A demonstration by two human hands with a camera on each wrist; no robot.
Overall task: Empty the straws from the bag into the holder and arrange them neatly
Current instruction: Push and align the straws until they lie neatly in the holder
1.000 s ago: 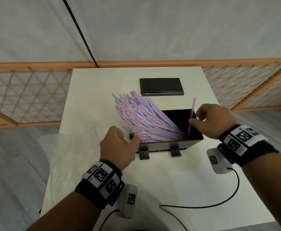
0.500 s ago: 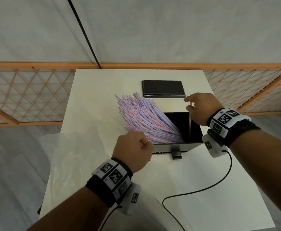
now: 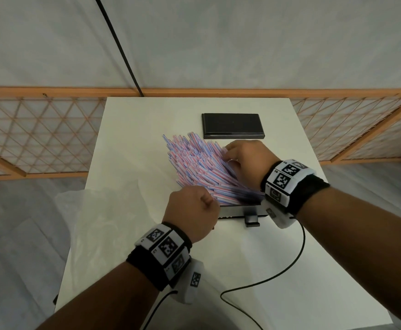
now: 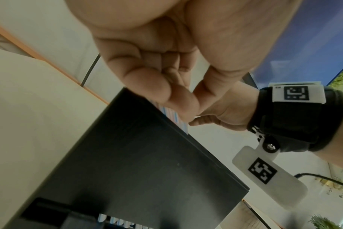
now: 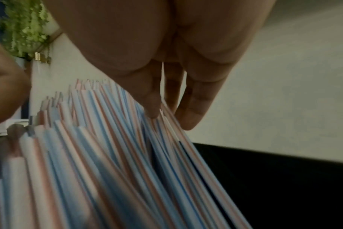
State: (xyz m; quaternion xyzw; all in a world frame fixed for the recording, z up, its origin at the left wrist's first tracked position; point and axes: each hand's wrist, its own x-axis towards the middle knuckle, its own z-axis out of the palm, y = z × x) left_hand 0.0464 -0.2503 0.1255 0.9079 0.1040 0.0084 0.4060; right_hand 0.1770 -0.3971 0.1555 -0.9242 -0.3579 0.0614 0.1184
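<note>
While the straws (image 3: 202, 170) fan out of the black holder (image 3: 236, 211), long axes leaning up and far-left, the right hand (image 3: 247, 163) sits on their right flank, fingers (image 5: 194, 111) extended against the bundle, gripping nothing. Left hand (image 3: 192, 210) is a loose fist at the holder's near-left corner, holding nothing visible. Right hand is nearer the tips, so it's likely the one to push them upright. Bag (image 3: 104, 225) lies left, apparently empty.

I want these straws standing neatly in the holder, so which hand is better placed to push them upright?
The right hand: its fingers already touch the leaning straws over the holder. The left hand is fisted by the front wall.
</note>
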